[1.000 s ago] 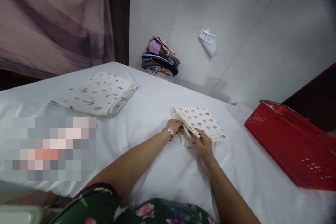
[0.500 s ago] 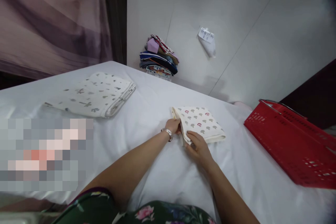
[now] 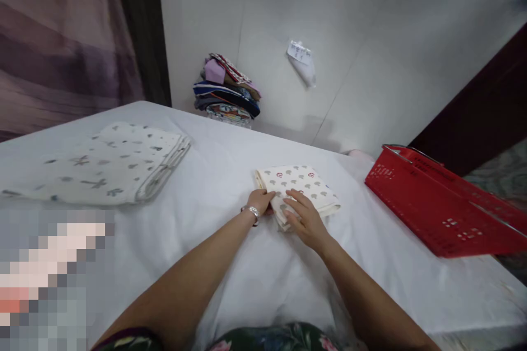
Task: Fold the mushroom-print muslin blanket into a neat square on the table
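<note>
In front of me a folded cream cloth (image 3: 316, 186) with grey and red mushroom prints lies flat on the white-sheeted surface (image 3: 222, 159). My left hand (image 3: 259, 201), with a silver bracelet at the wrist, pinches the cloth's left folded edge, its thumb on top. Over the near part of the cloth rests my right hand (image 3: 307, 222), fingers spread and lying on the fabric. Off to the left is a larger folded white cloth (image 3: 119, 162) with a scattered leaf-like pattern; neither hand touches it.
A red plastic basket (image 3: 436, 203) with metal handles stands at the right. Beyond the far edge is a stack of folded clothes (image 3: 226, 90). A labelled white packet (image 3: 302, 63) lies on the pale floor. A purple-pink curtain (image 3: 61, 27) hangs at the left. A blurred patch covers the lower left.
My view has swung slightly to the right, so everything sits further left. My right hand has let go of the cloth's near edge and spread its fingers on top. The left hand keeps its pinch.
</note>
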Demonstrator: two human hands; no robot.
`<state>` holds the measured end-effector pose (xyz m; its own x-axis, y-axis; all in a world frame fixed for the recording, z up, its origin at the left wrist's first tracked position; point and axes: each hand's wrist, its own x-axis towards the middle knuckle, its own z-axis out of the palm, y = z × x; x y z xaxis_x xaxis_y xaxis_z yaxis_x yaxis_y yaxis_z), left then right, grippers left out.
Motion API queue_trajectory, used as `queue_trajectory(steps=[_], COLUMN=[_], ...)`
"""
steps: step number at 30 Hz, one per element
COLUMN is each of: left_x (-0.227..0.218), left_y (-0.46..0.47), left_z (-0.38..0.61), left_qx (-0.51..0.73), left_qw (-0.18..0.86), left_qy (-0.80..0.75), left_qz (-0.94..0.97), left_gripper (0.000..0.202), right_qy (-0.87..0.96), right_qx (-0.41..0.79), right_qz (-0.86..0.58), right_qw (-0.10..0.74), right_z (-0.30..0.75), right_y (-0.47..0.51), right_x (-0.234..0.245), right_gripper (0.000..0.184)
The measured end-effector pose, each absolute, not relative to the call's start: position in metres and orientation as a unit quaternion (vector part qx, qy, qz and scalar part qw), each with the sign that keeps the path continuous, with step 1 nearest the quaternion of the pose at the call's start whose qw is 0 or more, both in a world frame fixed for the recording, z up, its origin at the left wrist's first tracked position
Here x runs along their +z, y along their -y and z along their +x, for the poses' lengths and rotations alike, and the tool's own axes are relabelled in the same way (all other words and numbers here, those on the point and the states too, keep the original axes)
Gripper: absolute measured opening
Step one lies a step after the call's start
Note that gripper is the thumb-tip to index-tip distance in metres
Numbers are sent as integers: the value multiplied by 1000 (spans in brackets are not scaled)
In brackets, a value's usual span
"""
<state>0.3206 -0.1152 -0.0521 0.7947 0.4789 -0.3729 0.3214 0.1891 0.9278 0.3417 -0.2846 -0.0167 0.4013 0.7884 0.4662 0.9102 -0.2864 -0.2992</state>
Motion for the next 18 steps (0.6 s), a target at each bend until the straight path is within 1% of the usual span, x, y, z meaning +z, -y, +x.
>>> queue_trajectory(steps=[4,6,8,9,12,13,15,16,18], left_x=[-51,-50,-48,-48,-46,-46,-48,-49,-53], left_y=[115,115,114,113,110,110,109,109,110], left_z=[319,318,316,315,309,306,304,303,304], left_qx=[72,77,90,104,164,187,225,238,240], left_qw=[673,661,631,596,431,373,286,248,192], left_qy=[-320,-321,-317,-312,-282,-264,-203,-165,-111], left_qz=[663,674,702,733,841,870,909,924,945], left_gripper=[23,32,42,48,61,62,56,50,43], right_qy=[539,537,537,538,539,538,540,543,556], right_qx=[-33,-8,4,12,27,32,50,61,85], right_qz=[-834,-840,-841,-841,-840,-840,-836,-832,-817], right_qw=[113,70,60,58,61,65,82,95,127], right_z=[340,338,338,338,338,338,337,338,342], right_y=[274,272,273,274,277,277,277,276,274], right_x=[-27,-35,-39,-40,-37,-34,-28,-23,-13], right_gripper=[62,70,71,71,74,75,75,73,60])
